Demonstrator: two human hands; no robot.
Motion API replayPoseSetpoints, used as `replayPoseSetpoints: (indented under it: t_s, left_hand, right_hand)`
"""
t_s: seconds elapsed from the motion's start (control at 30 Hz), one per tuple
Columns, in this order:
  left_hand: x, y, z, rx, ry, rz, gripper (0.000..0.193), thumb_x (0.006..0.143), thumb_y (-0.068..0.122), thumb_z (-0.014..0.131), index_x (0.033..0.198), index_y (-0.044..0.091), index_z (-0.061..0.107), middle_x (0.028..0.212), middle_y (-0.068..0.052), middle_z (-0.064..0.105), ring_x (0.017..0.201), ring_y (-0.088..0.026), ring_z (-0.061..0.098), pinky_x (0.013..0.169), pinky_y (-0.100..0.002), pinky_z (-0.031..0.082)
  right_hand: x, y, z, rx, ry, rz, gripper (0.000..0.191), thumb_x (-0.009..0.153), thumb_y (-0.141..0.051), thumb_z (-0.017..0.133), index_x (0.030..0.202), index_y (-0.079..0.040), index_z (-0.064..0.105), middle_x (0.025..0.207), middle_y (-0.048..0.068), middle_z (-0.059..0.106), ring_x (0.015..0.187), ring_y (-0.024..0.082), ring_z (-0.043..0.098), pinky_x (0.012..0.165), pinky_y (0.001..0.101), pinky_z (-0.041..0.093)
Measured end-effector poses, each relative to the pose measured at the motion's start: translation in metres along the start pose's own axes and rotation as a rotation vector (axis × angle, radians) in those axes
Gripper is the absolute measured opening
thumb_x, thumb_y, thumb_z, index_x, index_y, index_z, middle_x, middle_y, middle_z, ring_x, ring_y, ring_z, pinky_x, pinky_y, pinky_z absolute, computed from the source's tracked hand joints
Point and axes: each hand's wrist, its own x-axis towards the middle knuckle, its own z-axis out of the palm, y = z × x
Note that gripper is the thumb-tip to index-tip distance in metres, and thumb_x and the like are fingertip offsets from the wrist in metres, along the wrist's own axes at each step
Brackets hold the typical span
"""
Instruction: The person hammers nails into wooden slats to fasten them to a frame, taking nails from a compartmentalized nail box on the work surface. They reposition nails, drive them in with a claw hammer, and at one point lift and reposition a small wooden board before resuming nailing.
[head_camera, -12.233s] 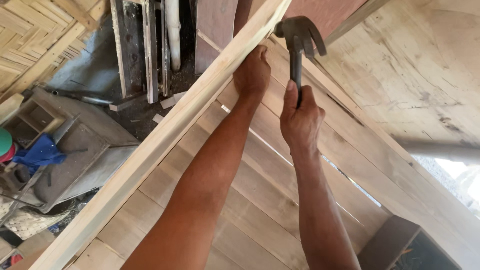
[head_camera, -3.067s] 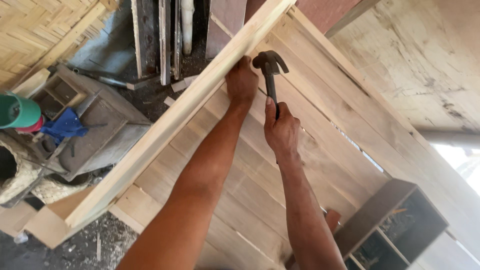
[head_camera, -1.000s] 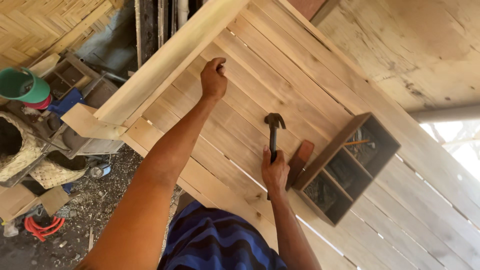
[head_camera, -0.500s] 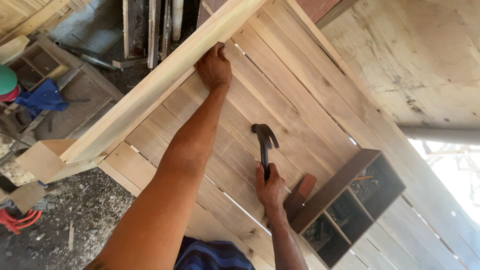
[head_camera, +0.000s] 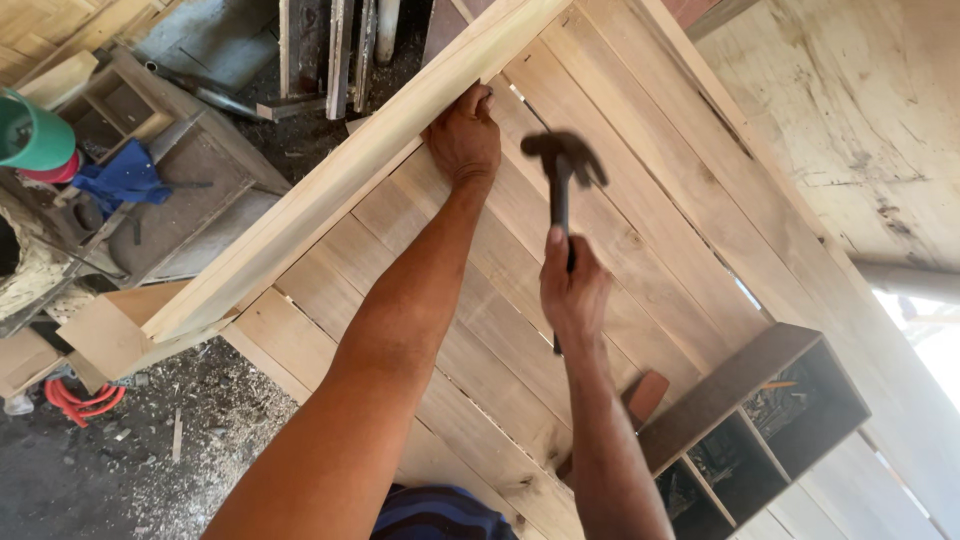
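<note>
From above, my left hand (head_camera: 463, 135) presses flat against the long pale wooden rail (head_camera: 350, 175), fingers curled at its edge, where it lies along the rim of the light plank panel (head_camera: 640, 200). My right hand (head_camera: 572, 290) is wrapped tight around the dark claw hammer (head_camera: 562, 175), its blurred black steel head raised over the planks just beside my left hand.

A dark wooden shelf unit (head_camera: 760, 420) with open compartments sits at the lower right. On the left, a green round container (head_camera: 30, 135) stands above a blue cloth (head_camera: 125, 178) lying on a grey wooden frame (head_camera: 180, 190). An orange coiled cord (head_camera: 75, 398) lies on the sawdust-strewn floor (head_camera: 150, 450)
</note>
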Motion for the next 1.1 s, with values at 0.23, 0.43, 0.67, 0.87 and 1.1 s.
replayPoseSetpoints:
  t_s: [0.23,0.43,0.67,0.87,1.1]
  left_hand:
    - [0.003,0.006,-0.01,0.023,-0.096,-0.018,0.006,0.093,0.029,0.067,0.092,0.029,0.072,0.096,0.008,0.075,0.104,-0.02,0.064,0.103,-0.045,0.037]
    - [0.004,0.004,-0.008,0.054,-0.131,-0.039,0.007,0.097,0.03,0.065,0.098,0.028,0.072,0.103,0.003,0.074,0.109,-0.023,0.063,0.103,-0.045,0.038]
    - [0.006,-0.002,-0.003,0.033,-0.007,0.043,0.01,0.088,0.027,0.068,0.096,0.028,0.075,0.105,0.0,0.076,0.113,-0.027,0.061,0.104,-0.05,0.036]
    - [0.003,-0.008,0.004,0.013,0.037,0.092,0.01,0.087,0.027,0.069,0.095,0.026,0.075,0.114,0.001,0.077,0.119,-0.028,0.064,0.109,-0.051,0.036]
    - [0.0,-0.015,0.016,0.04,0.006,0.054,0.017,0.085,0.027,0.07,0.101,0.028,0.077,0.114,-0.004,0.076,0.119,-0.031,0.061,0.105,-0.052,0.037]
  right_hand:
    - [0.043,-0.024,0.004,0.101,0.129,-0.22,0.054,0.112,-0.045,0.049,0.074,-0.008,0.05,0.053,0.001,0.048,0.046,0.01,0.046,0.042,0.0315,0.035]
    - [0.073,-0.01,0.056,-0.026,0.011,-0.118,0.049,0.108,-0.045,0.049,0.075,-0.01,0.053,0.052,-0.001,0.05,0.04,0.013,0.046,0.034,0.0346,0.036]
    - [0.054,-0.014,0.042,-0.079,0.159,-0.251,0.047,0.111,-0.04,0.055,0.082,-0.004,0.059,0.055,0.013,0.053,0.044,0.028,0.052,0.044,0.0431,0.039]
    - [0.052,-0.018,0.044,-0.022,0.24,-0.321,0.04,0.11,-0.035,0.055,0.085,-0.004,0.057,0.058,0.019,0.056,0.049,0.035,0.056,0.047,0.0464,0.042]
    - [0.061,-0.004,0.05,-0.091,0.145,-0.303,0.038,0.11,-0.032,0.058,0.082,-0.005,0.057,0.061,0.02,0.059,0.052,0.041,0.059,0.046,0.0463,0.043]
